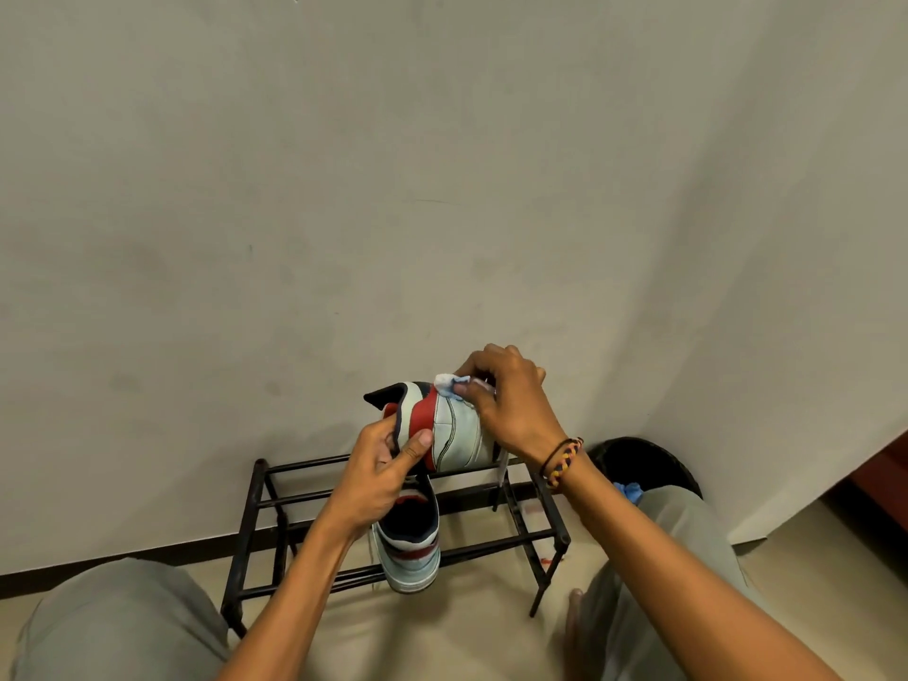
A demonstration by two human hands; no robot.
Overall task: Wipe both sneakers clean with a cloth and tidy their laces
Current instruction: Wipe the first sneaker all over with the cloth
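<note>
held sneaker (457, 430): pale mint, red, navy | cloth (448, 384): light blue | rack (516, 535): black | wristband (562, 462): red-yellow-black braid

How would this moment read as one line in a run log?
step: wiping held sneaker | left hand: grips heel | right hand: presses cloth on sneaker | other sneaker: on rack

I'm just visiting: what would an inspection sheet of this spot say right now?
Surface: black metal shoe rack on a beige floor.
Job's things: held sneaker raised above the rack; second sneaker resting on the rack; pale cloth against the held sneaker.
Clutter: dark bin by the wall, something blue beside it.
Hands: left hand grips the held sneaker's collar; right hand pinches the cloth.
Cables: nothing seen.
Surroundings: plain wall, dark skirting.
</note>
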